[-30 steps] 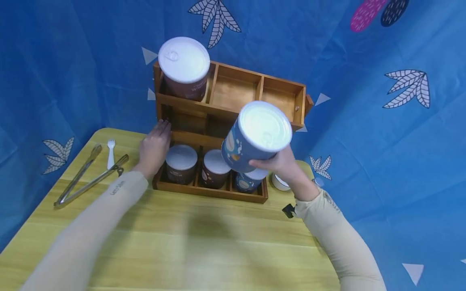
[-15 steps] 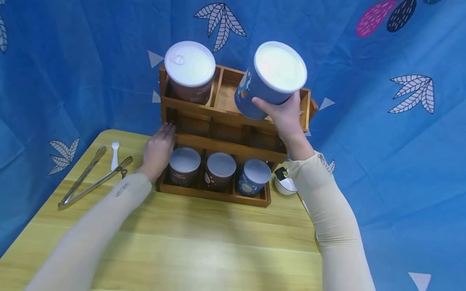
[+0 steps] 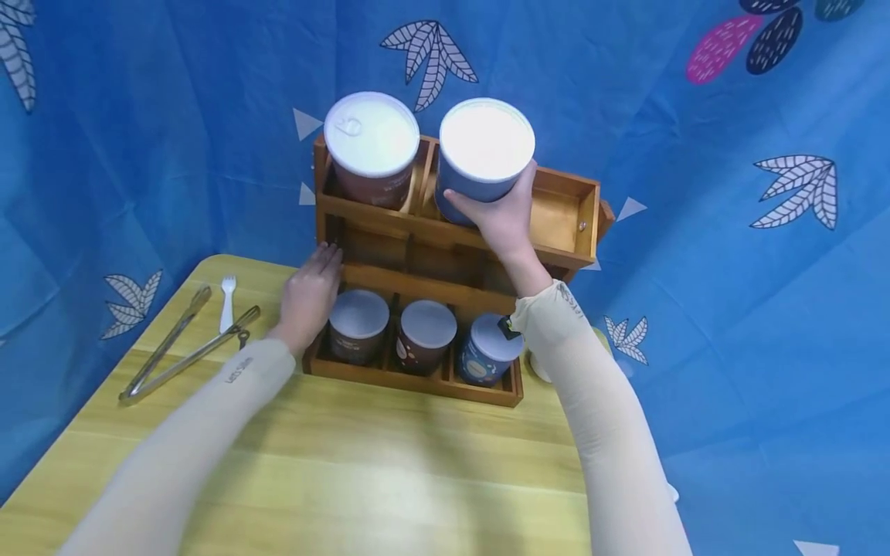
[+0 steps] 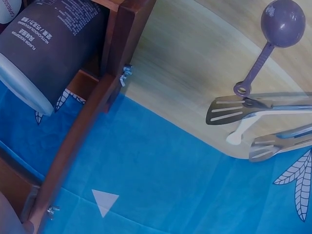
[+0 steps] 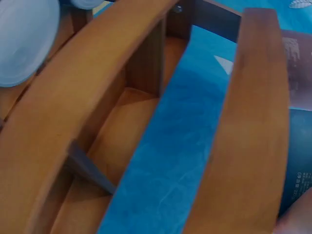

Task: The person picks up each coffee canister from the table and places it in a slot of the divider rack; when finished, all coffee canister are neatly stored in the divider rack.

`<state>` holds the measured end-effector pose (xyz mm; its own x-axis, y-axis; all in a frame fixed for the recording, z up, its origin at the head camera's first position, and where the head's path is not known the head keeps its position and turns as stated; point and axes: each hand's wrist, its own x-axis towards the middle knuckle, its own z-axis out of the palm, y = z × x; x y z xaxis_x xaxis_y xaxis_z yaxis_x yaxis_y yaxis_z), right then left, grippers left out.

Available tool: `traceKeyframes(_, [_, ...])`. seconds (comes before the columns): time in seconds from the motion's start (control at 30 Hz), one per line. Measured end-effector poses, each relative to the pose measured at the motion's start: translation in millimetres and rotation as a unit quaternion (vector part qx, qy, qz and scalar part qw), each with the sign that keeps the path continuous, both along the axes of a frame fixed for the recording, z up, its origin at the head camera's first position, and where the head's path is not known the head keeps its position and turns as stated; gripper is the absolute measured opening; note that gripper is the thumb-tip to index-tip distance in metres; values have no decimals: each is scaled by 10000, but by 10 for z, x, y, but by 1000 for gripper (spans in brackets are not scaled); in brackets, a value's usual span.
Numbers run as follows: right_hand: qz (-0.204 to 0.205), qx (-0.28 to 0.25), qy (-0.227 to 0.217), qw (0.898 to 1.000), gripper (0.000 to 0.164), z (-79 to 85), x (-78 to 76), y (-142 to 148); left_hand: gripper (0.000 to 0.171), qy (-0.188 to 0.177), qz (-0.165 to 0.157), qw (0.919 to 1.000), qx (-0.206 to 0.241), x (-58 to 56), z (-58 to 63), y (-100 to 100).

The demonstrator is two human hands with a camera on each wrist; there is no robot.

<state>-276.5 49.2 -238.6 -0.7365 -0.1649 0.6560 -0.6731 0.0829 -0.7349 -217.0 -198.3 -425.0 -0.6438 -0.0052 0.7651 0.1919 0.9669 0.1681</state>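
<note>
My right hand (image 3: 504, 220) grips a blue canister (image 3: 462, 189) with a white lid, thumb across its front. The canister stands over the middle compartment of the wooden rack's (image 3: 389, 216) top tier, its base hidden behind the front rail. In the right wrist view part of the blue canister (image 5: 297, 161) shows behind that rail. Beside it, a brown canister (image 3: 371, 185) with a white lid sits in the top left compartment. My left hand (image 3: 310, 297) holds the rack's left side post, fingertips at its inner side; the left wrist view shows this post (image 4: 73, 146) from close by.
The bottom tier holds two brown canisters (image 3: 358, 328) and a smaller blue canister (image 3: 487, 355). Metal tongs (image 3: 174, 347) and a white fork (image 3: 228, 301) lie at the left. A dark round-headed scoop (image 4: 282, 24) lies near them. A white bowl (image 3: 538, 367) is partly hidden behind the right sleeve.
My right hand has lifted the blue canister from in front of the rack, up and back, then left over the top tier's middle compartment. The left hand keeps its place on the post.
</note>
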Motion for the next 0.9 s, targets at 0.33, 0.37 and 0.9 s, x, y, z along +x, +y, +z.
traceKeyframes(0.33, [-16,280,-145,9995,103,-42,47,-13,28,176,-88,9998,-67,21,20,-14])
traceKeyframes(0.37, [-54,314,-198,9993,103,-44,60,-13,28,178,-79,9998,-81,22,21,-11])
traceKeyframes(0.9, [139,506,-910,9945,94,-143,388,34,28,310,-28,9995,-76,23,23,-93])
